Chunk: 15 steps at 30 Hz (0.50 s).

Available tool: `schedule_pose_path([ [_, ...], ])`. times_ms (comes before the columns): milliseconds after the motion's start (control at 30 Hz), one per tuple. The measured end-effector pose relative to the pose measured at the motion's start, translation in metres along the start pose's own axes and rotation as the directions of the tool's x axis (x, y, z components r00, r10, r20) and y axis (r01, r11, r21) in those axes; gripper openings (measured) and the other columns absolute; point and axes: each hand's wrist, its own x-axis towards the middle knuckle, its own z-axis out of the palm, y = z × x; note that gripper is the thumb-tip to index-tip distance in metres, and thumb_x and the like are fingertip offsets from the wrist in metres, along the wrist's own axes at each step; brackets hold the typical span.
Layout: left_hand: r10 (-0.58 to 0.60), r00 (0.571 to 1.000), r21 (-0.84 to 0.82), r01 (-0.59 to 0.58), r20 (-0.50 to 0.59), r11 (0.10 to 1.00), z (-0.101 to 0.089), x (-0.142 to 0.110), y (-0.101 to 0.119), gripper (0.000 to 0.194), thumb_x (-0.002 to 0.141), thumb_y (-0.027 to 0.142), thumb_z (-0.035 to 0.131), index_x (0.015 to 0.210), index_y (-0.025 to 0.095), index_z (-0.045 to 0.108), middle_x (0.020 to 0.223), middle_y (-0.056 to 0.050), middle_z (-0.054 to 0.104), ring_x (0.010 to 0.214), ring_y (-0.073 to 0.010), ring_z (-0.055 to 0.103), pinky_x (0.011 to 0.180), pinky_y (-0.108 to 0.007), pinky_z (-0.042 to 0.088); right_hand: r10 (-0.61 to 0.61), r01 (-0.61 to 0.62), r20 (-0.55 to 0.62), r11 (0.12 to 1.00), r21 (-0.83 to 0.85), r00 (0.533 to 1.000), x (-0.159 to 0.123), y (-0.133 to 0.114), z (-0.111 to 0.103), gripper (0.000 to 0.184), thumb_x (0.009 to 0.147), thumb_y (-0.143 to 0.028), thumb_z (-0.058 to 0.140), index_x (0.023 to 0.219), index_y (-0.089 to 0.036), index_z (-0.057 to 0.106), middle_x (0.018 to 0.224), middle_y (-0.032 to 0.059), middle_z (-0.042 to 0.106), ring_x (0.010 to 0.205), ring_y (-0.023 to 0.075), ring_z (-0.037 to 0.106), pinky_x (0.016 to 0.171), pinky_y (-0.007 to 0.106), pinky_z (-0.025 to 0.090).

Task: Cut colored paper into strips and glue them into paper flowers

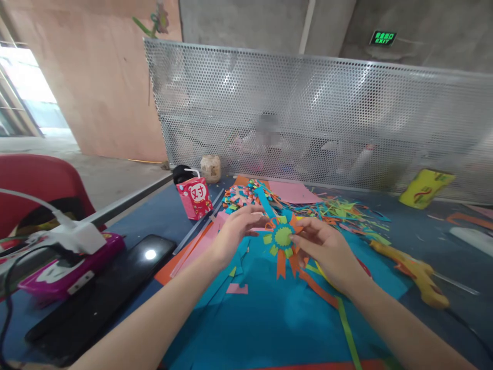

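Paper rosette [284, 236]: A green scalloped centre on a blue ring, edged with green and orange tabs, is held up over the blue paper in front of you, orange tails hanging below.
Right hand [321, 246]: Your thumb and fingers are closed on the rosette's right edge.
Left hand [241, 228]: Your fingers curl loosely, parted from the thumb, at the rosette's upper left; whether they touch it, you cannot tell from this view.
Blue paper [246, 318]: Large sheets spread beneath your hands, a small pink scrap [237, 289] lying on top.
Paper strips: An orange strip [319, 290] and a green strip [348, 334] run across the blue sheets near your right forearm.
Cuttings [342, 210]: Multicoloured slivers lie heaped beyond your hands, beside a pink sheet [290, 192].
Glue gun [414, 272]: The yellow tool lies on its side to your right.
Yellow can [427, 189]: It leans at the far right, near the perforated metal screen [308, 118].
Drink carton [194, 198]: Red, with a white straw, it stands at your left, a jar [210, 169] just behind.
Phone [103, 293]: Black and reflecting a light, it lies by your left forearm, beside a purple power strip [73, 267].
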Motion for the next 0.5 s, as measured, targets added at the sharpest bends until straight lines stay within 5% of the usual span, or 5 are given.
schedule_pose_path([
  [200, 0.049, 0.995, 0.082, -0.041, -0.092, 0.996, 0.004, -0.0008, -0.0031, 0.021, 0.064, 0.028, 0.064, 0.079, 0.015, 0.058, 0.075, -0.002, 0.061, 0.071, -0.0142, 0.057, 0.07, -0.028, 0.042, 0.045, -0.047, -0.033, 0.998, -0.052, 0.998, 0.0007, 0.0034, 0.0017, 0.023, 0.065, -0.027, 0.063, 0.076, -0.019, 0.045, 0.055, -0.0083, 0.053, 0.034, 0.008, 0.052, 0.034, 0.021, 0.043],
  [500, 0.032, 0.984, 0.15, -0.006, -0.174, 0.989, 0.006, 0.0013, -0.0006, 0.02, 0.059, 0.026, 0.068, 0.07, 0.016, 0.055, 0.056, 0.003, 0.059, 0.054, -0.0103, 0.055, 0.055, -0.023, 0.041, -0.061, 0.062, 0.008, 0.986, -0.154, 0.998, -0.0016, 0.007, -0.0004, 0.016, 0.071, -0.025, 0.057, 0.081, -0.02, 0.046, 0.07, -0.0034, 0.059, 0.037, 0.0078, 0.054, 0.038, 0.022, 0.045],
])
